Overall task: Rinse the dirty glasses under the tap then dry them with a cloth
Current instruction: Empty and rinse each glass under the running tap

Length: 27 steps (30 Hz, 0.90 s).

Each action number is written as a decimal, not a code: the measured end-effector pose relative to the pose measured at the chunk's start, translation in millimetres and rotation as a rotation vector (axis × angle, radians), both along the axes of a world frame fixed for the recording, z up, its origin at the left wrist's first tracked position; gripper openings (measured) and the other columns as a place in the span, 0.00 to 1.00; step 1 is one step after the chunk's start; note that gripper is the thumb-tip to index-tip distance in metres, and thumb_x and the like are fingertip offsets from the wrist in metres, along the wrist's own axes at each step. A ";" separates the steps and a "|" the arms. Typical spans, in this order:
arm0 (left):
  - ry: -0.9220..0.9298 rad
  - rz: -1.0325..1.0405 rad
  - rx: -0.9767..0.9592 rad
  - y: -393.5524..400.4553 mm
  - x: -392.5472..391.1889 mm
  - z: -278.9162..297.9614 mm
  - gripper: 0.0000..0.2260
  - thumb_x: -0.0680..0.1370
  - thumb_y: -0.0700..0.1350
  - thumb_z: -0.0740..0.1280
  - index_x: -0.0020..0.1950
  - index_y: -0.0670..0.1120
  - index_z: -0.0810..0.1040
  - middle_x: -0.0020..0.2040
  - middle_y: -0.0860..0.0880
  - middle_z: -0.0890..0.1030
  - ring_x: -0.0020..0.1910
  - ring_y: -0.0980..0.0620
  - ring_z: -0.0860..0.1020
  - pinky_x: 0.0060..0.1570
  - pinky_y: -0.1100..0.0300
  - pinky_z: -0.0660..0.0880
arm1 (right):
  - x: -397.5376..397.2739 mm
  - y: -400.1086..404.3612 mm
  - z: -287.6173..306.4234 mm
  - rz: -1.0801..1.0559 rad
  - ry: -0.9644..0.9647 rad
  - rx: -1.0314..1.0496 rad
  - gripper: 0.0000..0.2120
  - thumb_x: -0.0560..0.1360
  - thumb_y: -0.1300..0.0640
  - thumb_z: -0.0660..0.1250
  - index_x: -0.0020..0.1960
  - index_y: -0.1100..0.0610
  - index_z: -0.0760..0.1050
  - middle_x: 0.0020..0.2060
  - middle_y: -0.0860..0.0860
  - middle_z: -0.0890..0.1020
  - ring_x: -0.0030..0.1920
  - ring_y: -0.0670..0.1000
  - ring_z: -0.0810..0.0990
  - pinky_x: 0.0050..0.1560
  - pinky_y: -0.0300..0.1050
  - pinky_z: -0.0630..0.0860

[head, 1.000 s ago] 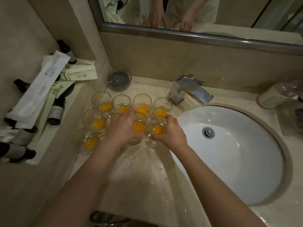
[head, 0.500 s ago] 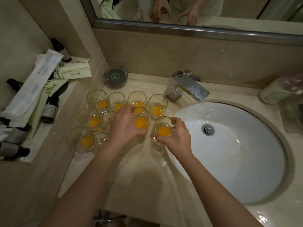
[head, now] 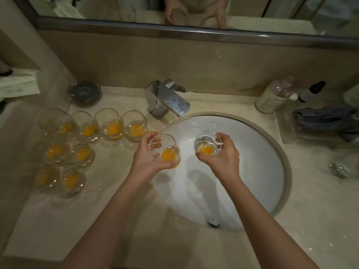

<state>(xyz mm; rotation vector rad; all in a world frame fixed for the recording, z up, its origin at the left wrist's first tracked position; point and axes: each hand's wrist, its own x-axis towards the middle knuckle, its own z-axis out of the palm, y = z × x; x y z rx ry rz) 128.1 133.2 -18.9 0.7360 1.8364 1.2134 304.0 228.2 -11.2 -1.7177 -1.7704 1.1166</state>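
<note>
Two dirty glasses are now off the counter [head: 116, 220], one glass [head: 164, 150] gripped in our left hand [head: 149, 158] and one [head: 208, 143] in our right hand [head: 221, 156], held over the sink [head: 252, 171] below the dry tap [head: 167, 100], ready for rinsing.

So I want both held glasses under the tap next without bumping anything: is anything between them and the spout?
Nothing visible. The left hand holds one glass and the right hand another glass over the sink; the basin between them and the tap is open. The other glasses stand left.
</note>
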 end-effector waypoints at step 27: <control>-0.209 0.088 -0.047 80.0 19.9 -29.9 0.37 0.56 0.36 0.81 0.62 0.51 0.75 0.61 0.50 0.79 0.57 0.57 0.78 0.41 0.73 0.75 | -58.2 161.9 -16.2 0.059 0.065 0.064 0.38 0.64 0.53 0.80 0.70 0.56 0.69 0.63 0.52 0.75 0.64 0.52 0.72 0.60 0.44 0.72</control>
